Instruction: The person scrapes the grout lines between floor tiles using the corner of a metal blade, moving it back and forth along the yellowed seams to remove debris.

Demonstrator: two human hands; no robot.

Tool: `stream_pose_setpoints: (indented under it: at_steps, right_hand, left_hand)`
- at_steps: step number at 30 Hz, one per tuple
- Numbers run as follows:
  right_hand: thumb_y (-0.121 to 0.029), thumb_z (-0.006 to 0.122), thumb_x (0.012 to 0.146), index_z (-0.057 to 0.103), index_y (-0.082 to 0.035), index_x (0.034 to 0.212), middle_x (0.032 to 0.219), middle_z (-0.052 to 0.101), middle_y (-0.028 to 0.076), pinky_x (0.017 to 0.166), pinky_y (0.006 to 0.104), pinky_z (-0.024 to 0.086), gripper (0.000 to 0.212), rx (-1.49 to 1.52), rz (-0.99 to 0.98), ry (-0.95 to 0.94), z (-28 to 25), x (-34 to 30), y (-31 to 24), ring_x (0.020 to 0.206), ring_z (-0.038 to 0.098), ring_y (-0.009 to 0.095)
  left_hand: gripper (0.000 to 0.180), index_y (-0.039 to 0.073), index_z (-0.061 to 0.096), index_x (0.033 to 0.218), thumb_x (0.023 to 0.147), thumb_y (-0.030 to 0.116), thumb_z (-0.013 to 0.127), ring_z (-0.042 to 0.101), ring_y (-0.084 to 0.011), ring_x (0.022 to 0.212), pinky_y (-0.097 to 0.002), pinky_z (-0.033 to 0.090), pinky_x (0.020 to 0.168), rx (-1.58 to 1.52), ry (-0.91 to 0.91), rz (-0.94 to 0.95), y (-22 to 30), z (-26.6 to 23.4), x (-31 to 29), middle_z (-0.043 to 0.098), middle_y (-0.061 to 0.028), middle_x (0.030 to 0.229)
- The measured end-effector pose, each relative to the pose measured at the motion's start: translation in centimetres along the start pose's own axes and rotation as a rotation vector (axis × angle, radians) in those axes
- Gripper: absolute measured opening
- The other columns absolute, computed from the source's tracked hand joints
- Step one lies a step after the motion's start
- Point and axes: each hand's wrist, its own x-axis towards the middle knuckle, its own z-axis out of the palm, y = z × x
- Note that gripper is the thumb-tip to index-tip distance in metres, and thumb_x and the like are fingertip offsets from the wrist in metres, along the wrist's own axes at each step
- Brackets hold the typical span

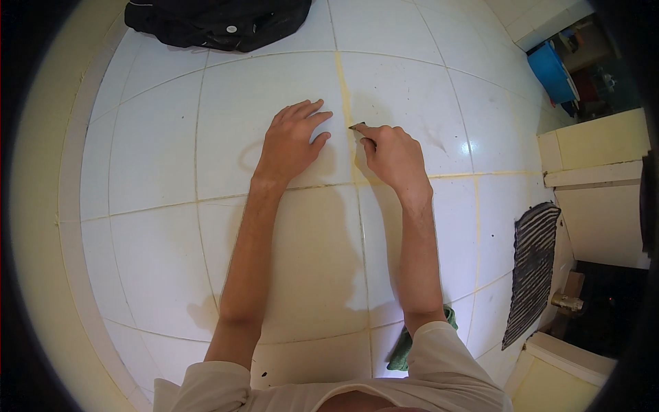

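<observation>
My left hand [293, 143] is open over a white floor tile, its fingers apart and pointing up and to the right. Nothing is in it. Across from it, my right hand [396, 152] is closed, with the index finger stretched along a small dark pointed piece [356, 126]. That piece's tip meets a yellow-filled tile joint [347, 96] running between the two hands. Most of the piece is covered by my fingers, so its exact kind cannot be made out. More yellow filler [504, 173] lines the joint to the right.
A black bag [220, 24] lies at the far left. A striped dark mat [534, 264] is on the floor at right, and a green cloth [401, 350] sits beside my right upper arm. The blue container [551, 74] stands at the far right. A wall [51, 185] borders the left.
</observation>
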Motion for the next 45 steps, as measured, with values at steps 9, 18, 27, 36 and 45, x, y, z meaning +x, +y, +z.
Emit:
stream_pose_setpoints:
  at_steps: [9, 18, 27, 36, 45]
  right_hand:
    - [-0.011, 0.061, 0.096, 0.076, -0.017, 0.123, 0.08, 0.072, 0.014, 0.068, 0.0439, 0.056, 0.032, 0.012, -0.001, 0.01, 0.7, 0.3, 0.4, 0.076, 0.069, 0.034]
    - [-0.012, 0.06, 0.097, 0.076, -0.016, 0.123, 0.08, 0.073, 0.013, 0.067, 0.0438, 0.055, 0.031, 0.002, 0.02, -0.004, 0.5, 0.3, 0.5, 0.074, 0.069, 0.033]
    - [-0.013, 0.061, 0.096, 0.075, -0.014, 0.119, 0.085, 0.074, 0.013, 0.073, 0.0452, 0.058, 0.028, 0.005, 0.029, -0.04, 0.1, 0.4, 0.3, 0.083, 0.073, 0.032]
    - [-0.013, 0.061, 0.097, 0.076, -0.018, 0.123, 0.08, 0.073, 0.013, 0.07, 0.0452, 0.056, 0.031, 0.005, 0.016, -0.013, 0.5, 0.4, 1.0, 0.077, 0.07, 0.034]
    - [-0.014, 0.063, 0.095, 0.076, -0.016, 0.121, 0.081, 0.073, 0.015, 0.071, 0.0464, 0.055, 0.029, 0.055, 0.012, 0.028, 0.9, 0.4, 1.0, 0.078, 0.069, 0.036]
  left_hand:
    - [0.036, 0.014, 0.072, 0.128, 0.092, 0.02, 0.073, 0.053, -0.0272, 0.136, -0.0427, 0.039, 0.117, 0.05, -0.081, -0.02, -0.1, -0.1, 0.3, 0.063, -0.0066, 0.144]
    - [0.037, 0.016, 0.071, 0.13, 0.094, 0.021, 0.072, 0.052, -0.0256, 0.138, -0.0426, 0.038, 0.118, 0.076, -0.124, -0.041, 0.4, -0.4, 0.6, 0.061, -0.0044, 0.147]
    - [0.037, 0.016, 0.07, 0.13, 0.094, 0.021, 0.072, 0.052, -0.0258, 0.138, -0.0425, 0.037, 0.118, 0.071, -0.126, -0.046, 0.6, -0.6, 0.6, 0.061, -0.005, 0.146]
    - [0.032, 0.007, 0.07, 0.129, 0.099, 0.019, 0.067, 0.064, -0.0268, 0.125, -0.04, 0.046, 0.11, -0.639, -0.109, -0.079, 4.7, -4.7, 3.0, 0.069, -0.0099, 0.135]
    - [0.065, -0.011, 0.04, 0.148, 0.109, 0.042, 0.041, 0.064, -0.032, 0.124, -0.0389, 0.046, 0.11, -1.465, 0.192, 0.219, 10.6, -11.6, 2.0, 0.066, -0.012, 0.137]
